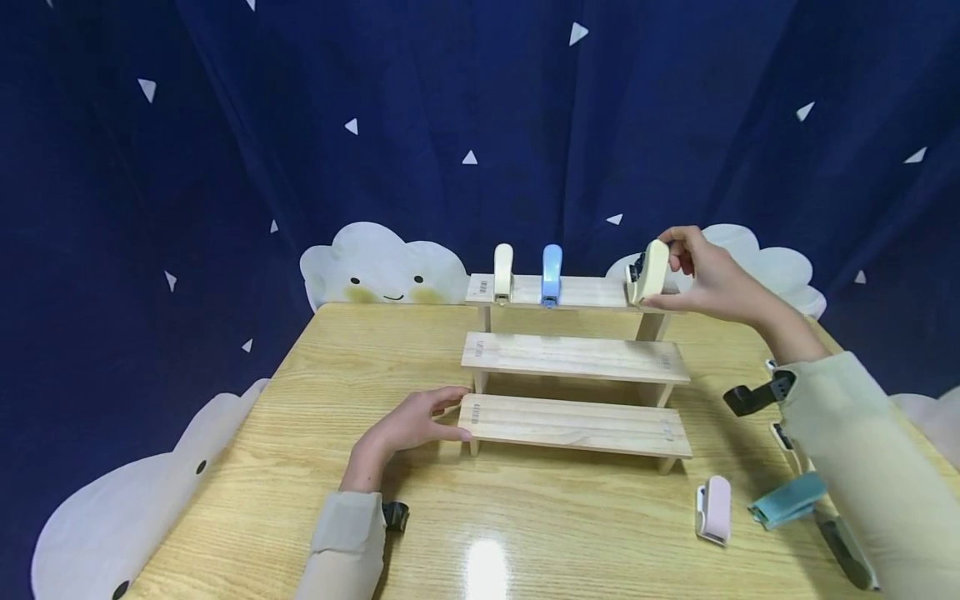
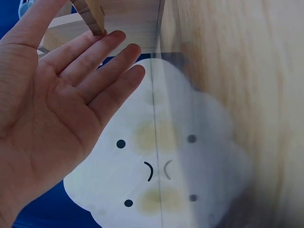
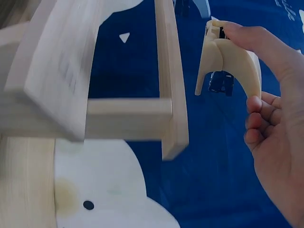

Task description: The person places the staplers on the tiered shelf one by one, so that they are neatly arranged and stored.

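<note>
My right hand pinches a cream stapler at the right end of the top step of a wooden three-step rack. In the right wrist view the thumb lies at one end of the stapler and the fingers at the other. A second cream stapler and a blue stapler stand farther left on that top step. My left hand touches the left end of the lowest step. Its fingers look straight in the left wrist view.
On the table, right of the rack, lie a pink stapler, a teal stapler and a dark green stapler. Another pale stapler is partly hidden by my right sleeve. A dark blue curtain hangs behind.
</note>
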### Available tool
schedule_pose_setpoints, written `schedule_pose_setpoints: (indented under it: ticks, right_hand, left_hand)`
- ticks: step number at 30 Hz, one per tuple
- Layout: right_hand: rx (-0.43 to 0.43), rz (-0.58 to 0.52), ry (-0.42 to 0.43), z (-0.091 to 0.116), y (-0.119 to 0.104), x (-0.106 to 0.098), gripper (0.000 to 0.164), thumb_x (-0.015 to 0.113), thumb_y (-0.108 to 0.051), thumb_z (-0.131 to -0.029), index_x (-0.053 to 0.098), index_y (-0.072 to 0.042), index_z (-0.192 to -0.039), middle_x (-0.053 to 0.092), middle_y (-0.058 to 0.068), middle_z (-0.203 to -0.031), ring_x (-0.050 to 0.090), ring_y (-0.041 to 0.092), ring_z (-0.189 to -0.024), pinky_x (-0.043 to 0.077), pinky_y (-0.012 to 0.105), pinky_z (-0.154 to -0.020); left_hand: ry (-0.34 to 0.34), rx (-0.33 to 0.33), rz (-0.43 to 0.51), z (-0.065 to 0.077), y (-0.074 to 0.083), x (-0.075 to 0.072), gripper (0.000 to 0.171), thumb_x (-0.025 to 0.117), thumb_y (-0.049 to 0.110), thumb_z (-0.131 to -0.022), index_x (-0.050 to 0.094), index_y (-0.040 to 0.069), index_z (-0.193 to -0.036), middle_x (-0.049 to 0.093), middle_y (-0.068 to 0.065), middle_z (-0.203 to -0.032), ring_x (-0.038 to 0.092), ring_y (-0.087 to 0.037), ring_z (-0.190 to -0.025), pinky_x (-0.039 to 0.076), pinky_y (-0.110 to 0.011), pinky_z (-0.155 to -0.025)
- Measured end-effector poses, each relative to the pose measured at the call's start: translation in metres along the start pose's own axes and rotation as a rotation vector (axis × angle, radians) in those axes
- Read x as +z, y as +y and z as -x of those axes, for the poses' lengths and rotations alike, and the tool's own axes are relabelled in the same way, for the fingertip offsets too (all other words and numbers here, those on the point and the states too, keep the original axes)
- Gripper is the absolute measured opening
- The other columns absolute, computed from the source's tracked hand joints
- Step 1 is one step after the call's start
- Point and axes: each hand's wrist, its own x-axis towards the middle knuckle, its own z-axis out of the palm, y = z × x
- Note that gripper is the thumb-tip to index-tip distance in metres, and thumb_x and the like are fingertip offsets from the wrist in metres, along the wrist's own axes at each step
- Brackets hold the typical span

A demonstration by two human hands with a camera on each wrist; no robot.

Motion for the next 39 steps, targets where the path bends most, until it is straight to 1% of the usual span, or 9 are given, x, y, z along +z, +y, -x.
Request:
schedule_pose_setpoints:
  ticks: [5, 12, 19, 23, 30, 34, 39]
  right_hand:
    - [0.000, 0.024, -0.063, -0.011, -0.010, 0.008, 0.075, 0.089, -0.008, -0.066, 0.042, 0.001, -0.123, 0.044, 0.006, -0.089, 0.039, 0.010, -0.075, 0.031, 0.017, -0.061]
    - [0.025, 0.051, -0.130, -0.024, -0.017, 0.020, 0.073, 0.088, -0.013, -0.069, 0.043, 0.001, -0.124, 0.047, 0.007, -0.089, 0.039, 0.012, -0.075, 0.032, 0.020, -0.060]
    - [0.032, 0.080, -0.148, -0.031, -0.020, 0.029, 0.074, 0.090, -0.020, -0.067, 0.045, 0.000, -0.123, 0.049, 0.008, -0.087, 0.041, 0.014, -0.074, 0.032, 0.020, -0.060]
    - [0.039, 0.091, -0.158, -0.035, -0.022, 0.030, 0.075, 0.090, -0.021, -0.067, 0.045, 0.000, -0.123, 0.050, 0.009, -0.088, 0.042, 0.016, -0.075, 0.033, 0.021, -0.062]
    - [0.083, 0.102, -0.215, -0.040, -0.022, 0.031, 0.075, 0.088, -0.022, -0.071, 0.043, 0.001, -0.127, 0.051, 0.012, -0.093, 0.044, 0.019, -0.079, 0.035, 0.025, -0.066]
    - [0.082, 0.122, -0.241, -0.043, -0.023, 0.030, 0.074, 0.086, -0.021, -0.073, 0.043, 0.002, -0.128, 0.050, 0.010, -0.093, 0.043, 0.019, -0.077, 0.035, 0.026, -0.065]
    - [0.121, 0.129, -0.290, -0.048, -0.026, 0.029, 0.072, 0.084, -0.023, -0.076, 0.042, -0.001, -0.131, 0.050, 0.008, -0.094, 0.042, 0.019, -0.076, 0.035, 0.029, -0.066]
  left_hand:
    - [0.004, 0.000, 0.000, 0.000, 0.000, 0.000, 0.079, 0.078, 0.036, -0.083, 0.042, 0.010, -0.148, 0.043, -0.012, -0.153, 0.042, -0.034, -0.142, 0.038, -0.047, -0.118]
    - [0.001, 0.008, 0.001, 0.000, -0.002, 0.000, 0.079, 0.078, 0.036, -0.083, 0.042, 0.009, -0.148, 0.043, -0.013, -0.154, 0.042, -0.034, -0.142, 0.038, -0.047, -0.118]
    - [-0.003, 0.009, 0.000, 0.001, -0.003, 0.001, 0.078, 0.077, 0.036, -0.083, 0.042, 0.010, -0.148, 0.043, -0.013, -0.153, 0.042, -0.034, -0.142, 0.038, -0.047, -0.118]
    - [0.000, 0.014, -0.014, 0.000, -0.002, 0.000, 0.079, 0.077, 0.037, -0.083, 0.042, 0.010, -0.149, 0.043, -0.013, -0.154, 0.042, -0.034, -0.142, 0.038, -0.046, -0.118]
    - [0.001, 0.017, -0.023, -0.002, -0.002, 0.001, 0.078, 0.078, 0.036, -0.083, 0.043, 0.009, -0.148, 0.044, -0.013, -0.153, 0.043, -0.034, -0.141, 0.039, -0.046, -0.117]
    - [0.000, 0.015, -0.022, -0.002, -0.002, 0.001, 0.078, 0.078, 0.035, -0.083, 0.042, 0.010, -0.148, 0.044, -0.013, -0.153, 0.043, -0.034, -0.141, 0.038, -0.046, -0.118]
    - [-0.001, 0.010, -0.018, -0.002, -0.003, 0.000, 0.078, 0.077, 0.036, -0.083, 0.042, 0.010, -0.148, 0.043, -0.013, -0.153, 0.042, -0.034, -0.142, 0.038, -0.046, -0.118]
